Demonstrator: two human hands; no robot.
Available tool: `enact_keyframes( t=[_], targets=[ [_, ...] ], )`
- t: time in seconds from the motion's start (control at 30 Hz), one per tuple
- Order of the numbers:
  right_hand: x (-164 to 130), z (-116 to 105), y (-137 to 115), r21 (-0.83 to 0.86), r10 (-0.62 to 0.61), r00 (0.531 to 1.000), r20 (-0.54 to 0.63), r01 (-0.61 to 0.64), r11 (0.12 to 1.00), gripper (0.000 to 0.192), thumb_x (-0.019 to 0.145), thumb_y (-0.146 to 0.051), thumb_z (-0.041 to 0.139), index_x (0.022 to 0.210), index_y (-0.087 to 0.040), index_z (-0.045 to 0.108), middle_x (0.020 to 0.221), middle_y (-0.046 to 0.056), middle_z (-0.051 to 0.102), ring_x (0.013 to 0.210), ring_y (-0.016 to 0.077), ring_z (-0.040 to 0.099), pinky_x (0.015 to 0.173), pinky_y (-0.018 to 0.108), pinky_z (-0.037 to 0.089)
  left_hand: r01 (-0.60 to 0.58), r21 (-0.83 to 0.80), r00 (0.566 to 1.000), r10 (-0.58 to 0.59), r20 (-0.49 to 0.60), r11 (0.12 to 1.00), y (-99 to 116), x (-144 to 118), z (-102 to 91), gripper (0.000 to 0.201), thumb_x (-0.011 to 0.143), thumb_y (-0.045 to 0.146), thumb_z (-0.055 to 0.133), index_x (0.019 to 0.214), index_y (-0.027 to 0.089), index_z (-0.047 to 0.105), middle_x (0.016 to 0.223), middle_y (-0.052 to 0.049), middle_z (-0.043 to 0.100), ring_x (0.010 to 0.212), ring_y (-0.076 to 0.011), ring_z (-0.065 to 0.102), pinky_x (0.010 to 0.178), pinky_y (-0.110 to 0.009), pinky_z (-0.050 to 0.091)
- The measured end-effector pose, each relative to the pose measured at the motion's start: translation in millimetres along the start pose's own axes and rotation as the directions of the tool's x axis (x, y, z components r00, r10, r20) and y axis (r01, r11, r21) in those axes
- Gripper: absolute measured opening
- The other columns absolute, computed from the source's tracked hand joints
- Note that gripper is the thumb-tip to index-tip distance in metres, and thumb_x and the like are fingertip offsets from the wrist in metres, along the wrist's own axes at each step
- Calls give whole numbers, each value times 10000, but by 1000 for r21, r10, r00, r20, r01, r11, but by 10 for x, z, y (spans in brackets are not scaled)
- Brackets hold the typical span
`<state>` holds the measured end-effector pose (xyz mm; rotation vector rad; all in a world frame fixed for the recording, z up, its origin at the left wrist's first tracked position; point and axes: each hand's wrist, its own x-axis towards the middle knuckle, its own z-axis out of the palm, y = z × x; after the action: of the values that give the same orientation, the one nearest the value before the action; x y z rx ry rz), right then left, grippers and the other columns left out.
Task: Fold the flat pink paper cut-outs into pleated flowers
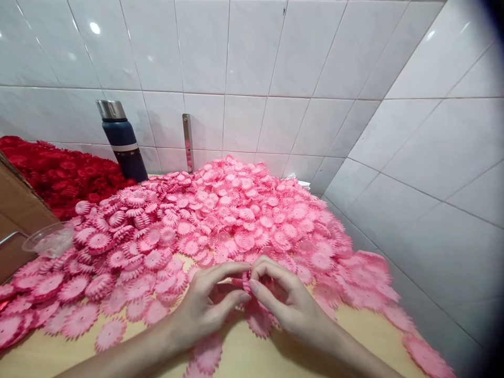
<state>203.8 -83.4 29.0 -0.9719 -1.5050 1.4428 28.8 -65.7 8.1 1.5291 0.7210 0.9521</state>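
While two bare hands meet just above the table (236, 365), one small pink flower piece (247, 282) sits upright between them, near the front of the table. The left hand (207, 302) has its thumb and forefinger bent round with the tips closed on this piece from its left; the right hand (289, 299) pinches it from the other side, thumb and forefinger together on its edge. The other fingers are curled and partly hidden.

Behind and around both hands spreads one broad heap of pink discs (236, 210) with notched edges, far too many to count. Two overlapping discs (207, 354) lie below the left wrist, and one lone disc (427, 357) lies at the lower right.

One heap of red flowers (59, 173), also beyond counting, fills the far left, with one dark blue bottle (128, 144) standing beside it. One metal strip (188, 142) is upright against the back one of two tiled walls (205, 47). At the left edge are one cardboard box (23, 210) and one clear plastic dish (47, 239) just beside it.
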Motion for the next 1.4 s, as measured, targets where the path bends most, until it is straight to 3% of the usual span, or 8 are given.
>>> enact_keyframes(
  t=[0.13, 0.27, 0.43, 0.53, 0.73, 1.0, 1.17, 1.4],
  targets=[
    [42, -63, 33, -193, -116, 990, -84, 98, 976, 196, 914, -313, 489, 754, -200, 497, 769, 6, 510, 668, 134, 555, 590, 267, 473, -65, 72, 996, 69, -54, 995, -28, -10, -8, 322, 845, 158, 623, 1165, 200, 628, 1154, -115, 654, 951, -220, 682, 814, -334, 581],
    [92, -172, 93, -455, -260, 954, -151, 166, 875, 130, 859, -158, 488, 735, -196, 496, 744, 14, 525, 695, 153, 510, 637, 295, 432, -97, 149, 990, 110, -85, 984, -21, -7, -8, 278, 862, 136, 581, 1124, 190, 658, 1098, -99, 686, 893, -195, 693, 795, -302, 581],
    [79, -209, 131, -624, -357, 927, -119, 210, 753, 134, 827, -113, 494, 725, -196, 468, 750, 19, 518, 712, 166, 497, 643, 309, 404, -54, 206, 992, 75, -97, 977, 22, 25, -5, 249, 883, 179, 551, 1099, 136, 669, 764, -64, 727, 587, -128, 654, 544, -212, 548],
    [38, -174, 114, -618, -359, 930, -72, 241, 748, 146, 898, -189, 449, 760, -190, 499, 771, 35, 535, 729, 175, 510, 661, 326, 410, -47, 230, 990, 76, -122, 972, 31, 33, -16, 240, 861, 185, 583, 1073, 129, 681, 751, -64, 728, 524, -114, 615, 482, -203, 514],
    [21, -90, 46, -615, -277, 948, -159, 124, 778, 177, 832, -327, 623, 748, -178, 576, 751, 39, 586, 711, 184, 553, 643, 323, 432, -47, 158, 990, 67, -123, 986, 12, 18, -46, 242, 820, 195, 648, 1054, 162, 701, 1039, -109, 726, 795, -194, 710, 699, -292, 601],
    [69, -109, 22, -237, -11, 990, -144, -24, 971, 175, 810, -348, 660, 786, -177, 636, 691, 3, 614, 615, 129, 555, 564, 249, 440, -40, 66, 994, 47, -98, 997, -41, 1, -54, 337, 814, 148, 652, 1139, 233, 675, 1004, -76, 723, 777, -180, 715, 667, -269, 602],
    [54, -121, 24, -142, 22, 994, -107, -38, 989, 205, 831, -340, 638, 720, -173, 594, 635, -16, 585, 563, 102, 546, 536, 223, 448, -159, 193, 981, 177, -77, 968, 43, 13, -58, 289, 790, 98, 667, 1032, 239, 736, 1061, -72, 702, 963, -189, 675, 818, -268, 571],
    [35, -106, 19, -119, 34, 999, -29, -37, 992, 253, 884, -387, 562, 732, -191, 518, 606, -16, 595, 434, 91, 543, 444, 228, 476, -170, 226, 980, 189, -64, 959, 70, 6, -18, 225, 820, 114, 642, 992, 220, 743, 1006, -73, 712, 909, -173, 680, 804, -255, 568]
  ],
)
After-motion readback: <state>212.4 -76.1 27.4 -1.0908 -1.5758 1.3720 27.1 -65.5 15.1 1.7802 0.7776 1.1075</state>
